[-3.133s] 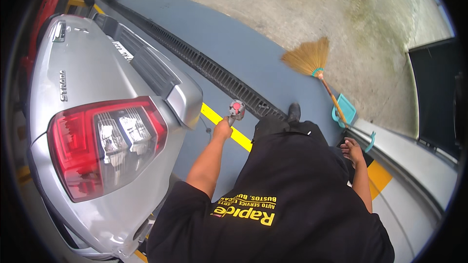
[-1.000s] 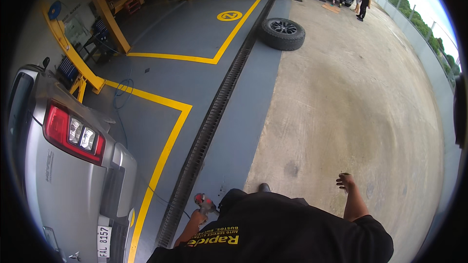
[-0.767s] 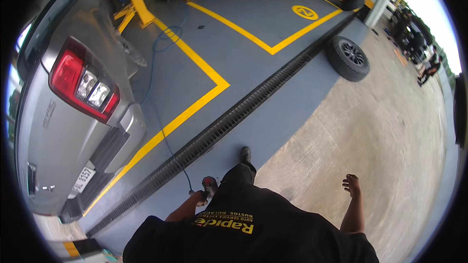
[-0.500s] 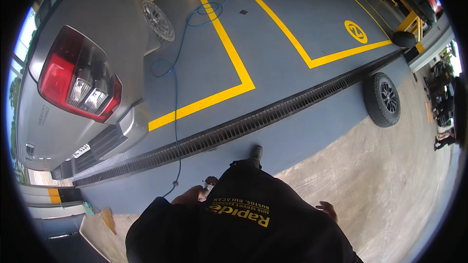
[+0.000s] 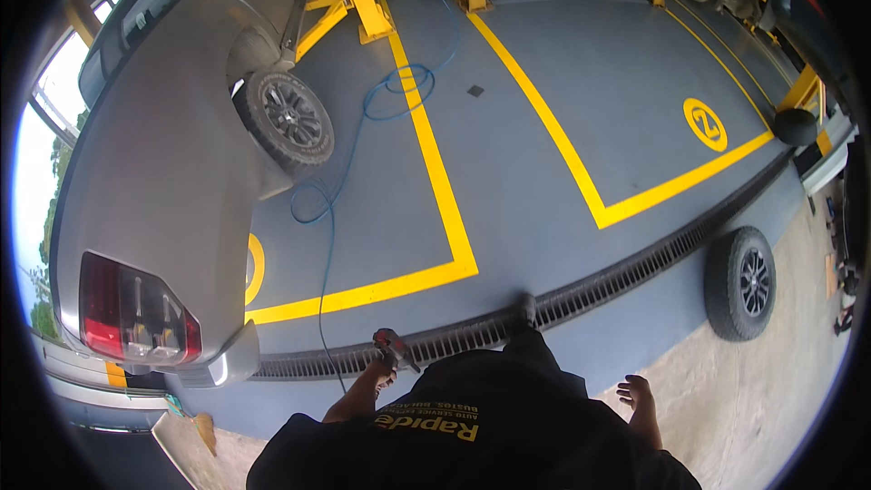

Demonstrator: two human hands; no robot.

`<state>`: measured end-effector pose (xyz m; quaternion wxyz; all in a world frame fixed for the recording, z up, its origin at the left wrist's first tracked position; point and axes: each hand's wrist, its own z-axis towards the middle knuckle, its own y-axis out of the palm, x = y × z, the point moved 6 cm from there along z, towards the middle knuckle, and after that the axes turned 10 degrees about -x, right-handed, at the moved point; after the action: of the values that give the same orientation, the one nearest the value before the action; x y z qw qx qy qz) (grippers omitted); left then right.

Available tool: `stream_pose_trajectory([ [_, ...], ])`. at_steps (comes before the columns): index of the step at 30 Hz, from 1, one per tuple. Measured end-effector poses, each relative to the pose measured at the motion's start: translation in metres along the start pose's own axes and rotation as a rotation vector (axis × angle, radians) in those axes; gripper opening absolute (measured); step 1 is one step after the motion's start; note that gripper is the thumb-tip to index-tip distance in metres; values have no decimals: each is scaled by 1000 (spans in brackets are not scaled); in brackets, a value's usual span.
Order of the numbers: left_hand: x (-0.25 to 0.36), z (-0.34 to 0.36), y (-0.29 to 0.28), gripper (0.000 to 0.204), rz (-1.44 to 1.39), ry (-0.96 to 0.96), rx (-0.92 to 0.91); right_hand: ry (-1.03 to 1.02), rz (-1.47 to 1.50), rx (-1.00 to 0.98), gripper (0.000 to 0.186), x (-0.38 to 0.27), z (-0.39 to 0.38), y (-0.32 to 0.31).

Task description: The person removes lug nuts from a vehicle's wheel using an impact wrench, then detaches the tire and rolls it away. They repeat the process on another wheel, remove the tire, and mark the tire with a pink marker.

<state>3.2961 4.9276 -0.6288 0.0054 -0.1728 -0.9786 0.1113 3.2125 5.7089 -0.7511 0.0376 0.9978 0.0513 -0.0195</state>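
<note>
Left fingers (image 5: 388, 378) curled; right fingers (image 5: 625, 391) apparently loose.

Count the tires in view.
3: a mounted tire on the silver truck, a loose tire near the drain grate, and a dark tire by a yellow post. Others may be hidden.

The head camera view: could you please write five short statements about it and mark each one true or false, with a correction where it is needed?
1. The left hand holds a power tool. True.
2. A blue hose crosses a yellow line on the floor. True.
3. The right hand grips the blue hose. False: no object shows in it.
4. The loose wheel touches the right hand. False: it is on the floor, apart from both hands.
5. The vehicle's tail light shows toward the picture's lower left. True.
</note>
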Motion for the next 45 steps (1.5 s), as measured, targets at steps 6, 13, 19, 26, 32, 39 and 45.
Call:
stream_pose_trajectory([
  [6, 137, 45, 6, 33, 73, 201, -5, -96, -107, -82, 43, -289, 82, -52],
  [13, 324, 133, -25, 28, -101, 178, -75, -168, -219, -67, 28, -581, 159, -9],
  [19, 509, 212, -144, 27, -220, 134, -21, -31, -288, -199, 32, -722, 237, 56],
  [26, 618, 219, -287, 26, -457, 31, 76, -11, -389, -237, 41, -965, 265, 130],
  [32, 759, 267, -417, 25, -817, -29, 171, -138, -441, -238, 40, -1258, 330, 245],
  [39, 1062, 289, -620, 21, -881, 177, 156, -438, -772, -1033, 42, -1564, 223, 616],
  [45, 1347, 267, -777, 31, -172, 555, 427, -249, -1033, -1124, 79, -1644, 163, 821],
])
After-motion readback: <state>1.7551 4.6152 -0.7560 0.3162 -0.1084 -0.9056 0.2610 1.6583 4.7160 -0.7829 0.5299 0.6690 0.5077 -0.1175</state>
